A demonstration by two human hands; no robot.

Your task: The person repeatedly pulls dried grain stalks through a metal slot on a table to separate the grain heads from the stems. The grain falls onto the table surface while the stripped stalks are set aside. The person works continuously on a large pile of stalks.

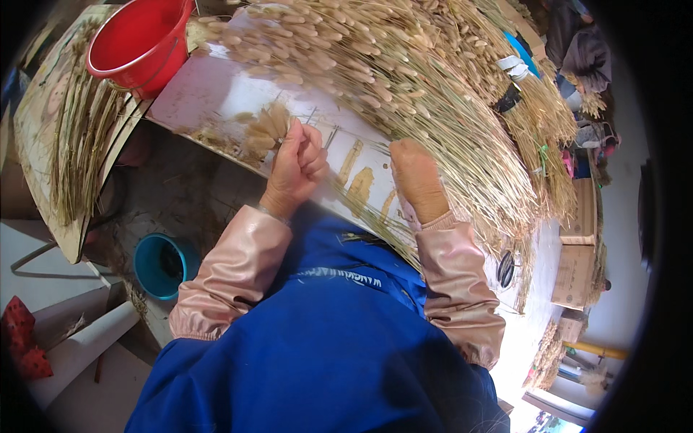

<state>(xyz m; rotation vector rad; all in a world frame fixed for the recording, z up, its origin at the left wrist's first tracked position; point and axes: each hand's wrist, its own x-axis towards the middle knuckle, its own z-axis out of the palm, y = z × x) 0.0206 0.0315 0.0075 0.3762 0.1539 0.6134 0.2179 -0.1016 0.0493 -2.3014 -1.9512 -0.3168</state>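
My left hand [300,157] is closed around a small bunch of dried fluffy grass [265,130], its heads fanning out to the left. Loose stems [373,214] slant from below that hand towards the lower right, over the table's front edge and my blue apron [325,346]. Curled into a loose fist, my right hand [416,170] is at the near edge of a large spread of dried grass stalks [455,130]. Its fingertips are hidden, so whether it pinches a stalk cannot be told.
The white table [238,89] has crumbled grass bits and peeled brown patches [360,187]. A red bucket [146,65] stands upper left beside a board [40,124] bearing grass bundles [81,146]. Below is a teal bucket [142,265]. Cardboard boxes [574,270] line the right.
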